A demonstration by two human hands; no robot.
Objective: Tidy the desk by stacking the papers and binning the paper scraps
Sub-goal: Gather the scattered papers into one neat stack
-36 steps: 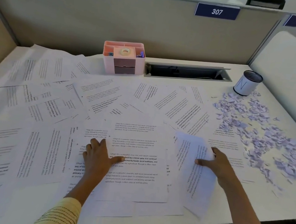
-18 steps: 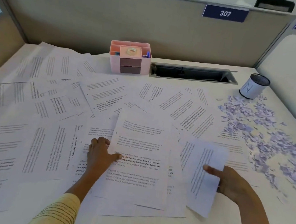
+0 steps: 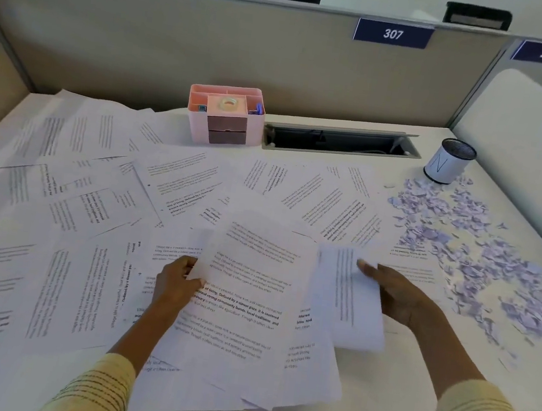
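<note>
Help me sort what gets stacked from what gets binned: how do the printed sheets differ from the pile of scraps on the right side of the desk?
The printed sheets are whole white pages carrying lines of black text; the scraps are small torn bits, lilac-tinted, with no readable print. The sheets overlap across the left and middle of the desk, while the scraps lie loose on the right, near the white cup. Both hands hold sheets; neither touches scraps. Both are paper.
</note>
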